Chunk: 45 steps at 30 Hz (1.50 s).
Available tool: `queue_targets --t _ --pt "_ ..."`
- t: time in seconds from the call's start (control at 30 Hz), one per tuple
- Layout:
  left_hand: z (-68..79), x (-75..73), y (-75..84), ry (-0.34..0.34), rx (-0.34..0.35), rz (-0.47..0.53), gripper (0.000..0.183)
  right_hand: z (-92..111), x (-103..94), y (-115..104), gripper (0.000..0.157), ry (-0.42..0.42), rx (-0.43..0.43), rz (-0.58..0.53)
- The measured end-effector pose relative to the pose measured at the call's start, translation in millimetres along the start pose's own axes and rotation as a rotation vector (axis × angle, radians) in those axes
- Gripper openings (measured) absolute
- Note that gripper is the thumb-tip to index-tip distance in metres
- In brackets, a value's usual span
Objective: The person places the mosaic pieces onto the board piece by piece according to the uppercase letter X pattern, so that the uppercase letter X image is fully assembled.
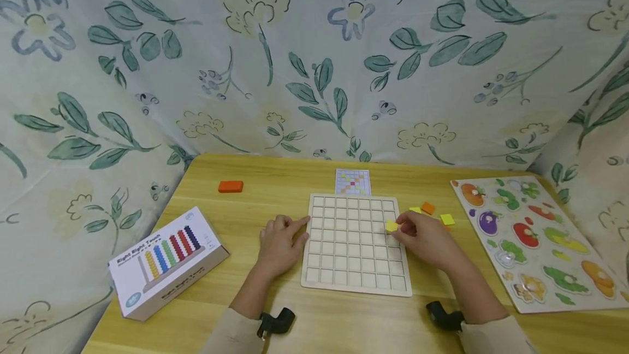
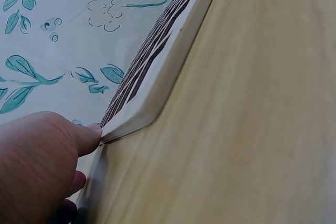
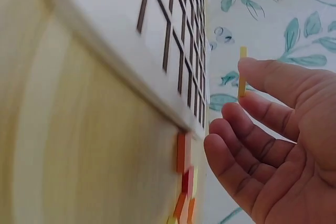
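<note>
A wooden grid board point(image 1: 355, 283) with rows of square cells lies flat on the table. Along its left edge is my left hand point(image 1: 281, 245), index finger extended to the rim and thumb lower down beside it. The left wrist view has that thumb point(image 2: 86, 137) right at the board's edge. Over the board's upper right side, my right hand point(image 1: 426, 236) pinches a small yellow square tile point(image 1: 391, 226) between thumb and index finger. Seen edge-on in the right wrist view, the tile point(image 3: 242, 72) is thin, and the other fingers curl loosely below it.
Loose orange point(image 1: 428, 208) and yellow tiles point(image 1: 446, 219) lie right of the board, partly behind the right hand. A colored pattern card point(image 1: 352, 182) touches the far edge. A vegetable puzzle board point(image 1: 535, 302), an abacus box point(image 1: 169, 264) and an orange block point(image 1: 230, 186) stand farther out.
</note>
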State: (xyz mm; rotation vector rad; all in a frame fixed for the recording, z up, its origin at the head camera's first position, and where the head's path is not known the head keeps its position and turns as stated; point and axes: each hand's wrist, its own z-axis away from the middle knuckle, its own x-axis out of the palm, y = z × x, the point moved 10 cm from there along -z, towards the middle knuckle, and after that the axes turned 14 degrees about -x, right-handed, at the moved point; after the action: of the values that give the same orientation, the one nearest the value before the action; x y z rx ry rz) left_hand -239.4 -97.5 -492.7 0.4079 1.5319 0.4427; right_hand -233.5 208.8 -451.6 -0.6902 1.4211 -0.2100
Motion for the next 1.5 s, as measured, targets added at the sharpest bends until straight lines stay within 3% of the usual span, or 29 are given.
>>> queue_targets --t 0.33,0.53,0.83,1.5 --pt "1.9 -3.2 2.2 0.01 -0.001 0.003 0.04 -38 32.2 -29 0.022 -0.042 -0.029 -0.066" --pt "0.6 -2.9 2.9 0.02 0.009 0.003 0.04 -59 49.1 -46 0.021 -0.057 -0.059 -0.036" --pt "-0.7 -5.4 4.3 0.047 0.025 0.013 0.039 -86 59.3 -61 0.024 -0.045 -0.078 0.017" --pt "-0.4 -1.6 0.4 0.047 0.014 -0.01 0.039 -99 77.8 -75 0.028 -0.064 -0.074 0.072"
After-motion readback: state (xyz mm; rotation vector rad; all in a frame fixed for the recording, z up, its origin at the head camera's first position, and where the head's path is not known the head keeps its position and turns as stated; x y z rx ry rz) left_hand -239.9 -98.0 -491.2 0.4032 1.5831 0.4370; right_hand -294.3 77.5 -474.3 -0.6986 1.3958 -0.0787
